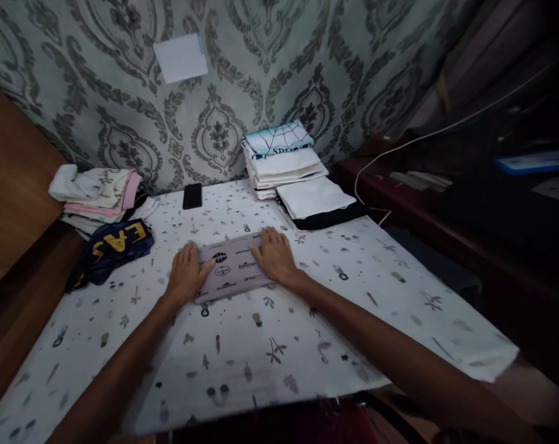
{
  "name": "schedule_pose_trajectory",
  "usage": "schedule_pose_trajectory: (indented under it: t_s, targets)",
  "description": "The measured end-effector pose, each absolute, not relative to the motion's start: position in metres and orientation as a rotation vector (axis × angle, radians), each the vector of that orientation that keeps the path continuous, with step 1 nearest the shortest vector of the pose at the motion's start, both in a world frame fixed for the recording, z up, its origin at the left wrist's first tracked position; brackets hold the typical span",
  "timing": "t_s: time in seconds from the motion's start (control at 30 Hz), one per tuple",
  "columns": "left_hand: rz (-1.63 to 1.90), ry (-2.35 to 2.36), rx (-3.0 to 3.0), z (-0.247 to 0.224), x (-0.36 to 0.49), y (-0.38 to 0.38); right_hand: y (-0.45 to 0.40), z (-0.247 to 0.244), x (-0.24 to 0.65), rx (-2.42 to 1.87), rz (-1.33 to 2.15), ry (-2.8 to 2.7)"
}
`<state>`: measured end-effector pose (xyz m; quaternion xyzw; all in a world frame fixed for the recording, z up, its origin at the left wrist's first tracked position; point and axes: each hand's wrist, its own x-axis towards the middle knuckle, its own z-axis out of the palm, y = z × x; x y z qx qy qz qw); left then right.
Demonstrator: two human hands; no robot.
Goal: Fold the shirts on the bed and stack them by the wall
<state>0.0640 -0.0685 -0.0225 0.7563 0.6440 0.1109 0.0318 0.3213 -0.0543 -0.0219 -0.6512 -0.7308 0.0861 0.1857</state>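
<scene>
A folded lilac-grey garment (233,266) with dark printed lettering and logos lies flat on the patterned cloth, forming a neat rectangle. On its left end rests my left hand (183,272), fingers stretched out and thumb reaching over the fabric. My right hand (274,254) lies over the opposite end, also with fingers extended, pointing away from me. Both palms appear to press down on it; neither hand grasps the garment. The fabric under the hands is hidden.
A white patterned cloth (242,351) covers the table. At the back stand a stack of folded clothes (286,163) and a folded white garment (314,196) on black cloth. A phone (192,196), another clothes pile (101,194) and a navy garment (115,250) are left. A cable (413,140) hangs right.
</scene>
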Motion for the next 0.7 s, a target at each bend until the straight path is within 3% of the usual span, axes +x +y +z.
schedule_pose_trajectory:
  t_s: [0.47,0.7]
  targets:
    - [0.865,1.608,1.882,-0.007,0.048,-0.050,-0.071,-0.002,0.332,-1.717,0.452,-1.896]
    - [0.763,1.602,1.356,0.012,0.039,-0.043,-0.068,0.003,0.332,-1.644,1.218,-1.265]
